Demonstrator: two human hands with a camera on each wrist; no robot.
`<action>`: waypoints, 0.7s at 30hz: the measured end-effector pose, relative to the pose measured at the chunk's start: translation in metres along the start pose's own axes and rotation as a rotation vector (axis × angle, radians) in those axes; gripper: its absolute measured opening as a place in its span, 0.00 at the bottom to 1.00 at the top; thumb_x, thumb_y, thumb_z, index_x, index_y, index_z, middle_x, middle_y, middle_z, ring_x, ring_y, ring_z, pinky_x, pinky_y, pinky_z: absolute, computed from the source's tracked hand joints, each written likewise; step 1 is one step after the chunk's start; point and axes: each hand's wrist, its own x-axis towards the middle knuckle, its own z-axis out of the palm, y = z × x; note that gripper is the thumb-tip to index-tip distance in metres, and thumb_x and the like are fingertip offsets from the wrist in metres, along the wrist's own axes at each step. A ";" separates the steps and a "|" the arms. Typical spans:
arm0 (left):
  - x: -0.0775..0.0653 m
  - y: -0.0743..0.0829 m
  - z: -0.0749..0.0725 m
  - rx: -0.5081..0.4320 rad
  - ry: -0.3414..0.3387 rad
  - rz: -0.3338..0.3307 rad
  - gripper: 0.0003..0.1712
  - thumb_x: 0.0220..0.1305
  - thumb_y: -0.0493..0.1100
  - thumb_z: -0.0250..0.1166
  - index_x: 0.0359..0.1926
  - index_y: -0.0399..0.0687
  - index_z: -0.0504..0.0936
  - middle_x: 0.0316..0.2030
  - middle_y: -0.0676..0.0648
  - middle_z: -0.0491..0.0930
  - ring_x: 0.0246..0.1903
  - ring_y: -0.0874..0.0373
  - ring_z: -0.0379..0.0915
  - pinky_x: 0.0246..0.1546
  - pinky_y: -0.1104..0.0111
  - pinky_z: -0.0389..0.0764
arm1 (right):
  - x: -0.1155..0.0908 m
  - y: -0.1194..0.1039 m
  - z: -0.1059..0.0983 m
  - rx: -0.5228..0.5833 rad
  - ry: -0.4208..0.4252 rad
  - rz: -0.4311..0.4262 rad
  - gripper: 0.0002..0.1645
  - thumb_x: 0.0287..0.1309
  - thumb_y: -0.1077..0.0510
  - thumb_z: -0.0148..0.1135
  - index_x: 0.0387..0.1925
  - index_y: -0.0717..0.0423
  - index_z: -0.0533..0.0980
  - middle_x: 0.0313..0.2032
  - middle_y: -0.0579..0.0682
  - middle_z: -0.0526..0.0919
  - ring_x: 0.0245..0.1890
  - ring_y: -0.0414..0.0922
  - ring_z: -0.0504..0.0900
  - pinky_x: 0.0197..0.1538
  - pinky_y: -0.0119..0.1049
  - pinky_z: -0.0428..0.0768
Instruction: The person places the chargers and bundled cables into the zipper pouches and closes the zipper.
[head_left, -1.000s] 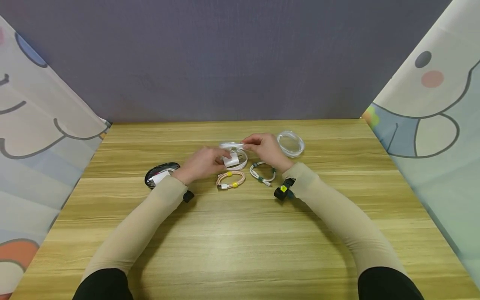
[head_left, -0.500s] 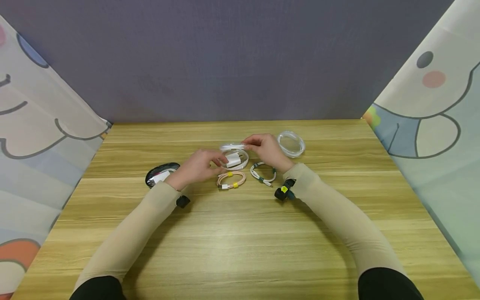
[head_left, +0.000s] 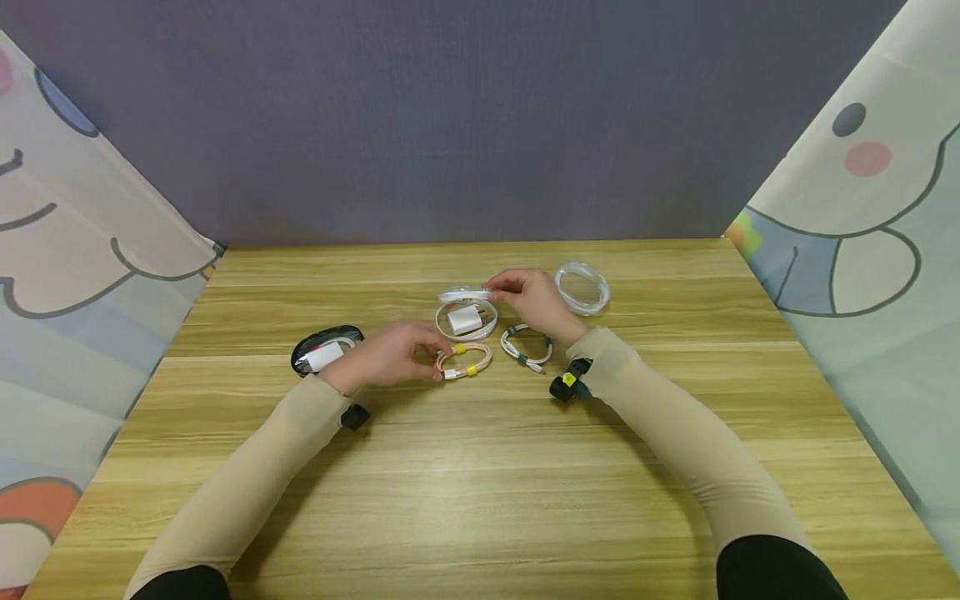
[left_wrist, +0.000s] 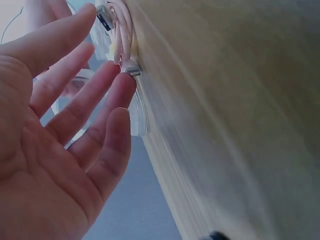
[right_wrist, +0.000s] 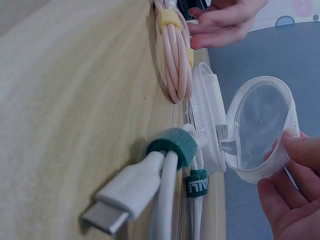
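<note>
My right hand (head_left: 532, 302) pinches the raised clear lid (right_wrist: 262, 125) of a small round zip case with white edging. Inside the case's lower half sits a white charger plug (head_left: 465, 320). Beside the near side of that case lies a coiled pink cable (right_wrist: 175, 65) bound with yellow ties. My left hand (head_left: 393, 354) is at the pink cable's left end, thumb and fingers spread on either side of its USB plug (left_wrist: 103, 19) without closing round it. A coiled white cable (right_wrist: 172, 187) with green ties lies below my right hand.
A black-edged case (head_left: 302, 347) with a white charger (head_left: 324, 357) in it lies left, partly behind my left wrist. A second clear round case (head_left: 602, 290) lies right of my right hand. A grey panel (head_left: 480, 125) rises behind the table.
My left hand has drawn back from the white charger in the case, then lowered toward the pink cable. My right hand stays on the lid.
</note>
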 end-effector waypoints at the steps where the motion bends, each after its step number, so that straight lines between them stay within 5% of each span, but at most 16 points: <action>1: 0.000 0.000 0.001 0.015 -0.006 0.007 0.17 0.52 0.43 0.79 0.45 0.50 0.88 0.49 0.52 0.82 0.47 0.55 0.79 0.50 0.60 0.78 | 0.000 0.000 0.000 0.002 -0.001 0.001 0.11 0.65 0.58 0.65 0.47 0.55 0.85 0.45 0.47 0.87 0.47 0.43 0.83 0.51 0.39 0.80; 9: 0.001 0.001 0.005 0.128 -0.060 0.001 0.11 0.54 0.44 0.78 0.39 0.51 0.89 0.57 0.46 0.79 0.57 0.47 0.74 0.60 0.55 0.72 | 0.000 0.002 0.001 0.015 -0.002 0.004 0.12 0.65 0.58 0.65 0.48 0.57 0.85 0.45 0.47 0.86 0.47 0.43 0.83 0.51 0.40 0.80; 21: 0.001 0.000 0.006 0.066 -0.033 -0.026 0.05 0.57 0.40 0.75 0.37 0.50 0.89 0.55 0.46 0.81 0.58 0.47 0.74 0.62 0.54 0.71 | -0.001 0.005 0.001 0.039 -0.002 -0.009 0.11 0.65 0.59 0.66 0.47 0.57 0.85 0.44 0.48 0.86 0.47 0.44 0.83 0.52 0.39 0.80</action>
